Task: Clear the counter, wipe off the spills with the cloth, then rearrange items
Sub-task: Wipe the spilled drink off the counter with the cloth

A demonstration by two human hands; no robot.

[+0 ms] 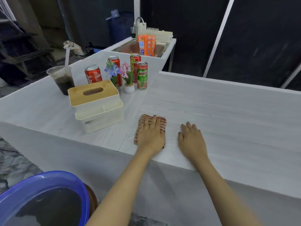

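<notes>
One cloth, striped red and white and folded, lies on the near part of the white counter, close to its front edge. The left hand lies flat on top of it with the fingers straight and covers most of it. The right hand rests palm down on the bare counter just right of the cloth, fingers straight, not touching the cloth or the other hand. Neither hand grips anything.

Left of the cloth stands one white box with compartments, and one tissue box with a wooden lid sits on its far part.

Behind these are four cans. One short red can shows part of the Coca-Cola script. Two taller red cans, one behind the flowers and one farther right, have labels too hidden to read. One green can reads "MILO".

Among the cans are two small flower plants, one blue and one pink; the pink one stands in a white pot.

At far left stands one clear plastic cup with a dark drink and a straw.

At the far end is one sink with a tap, one orange packet whose print is too small to read, and a white rack.

One blue basin sits low at near left, in front of the counter.
</notes>
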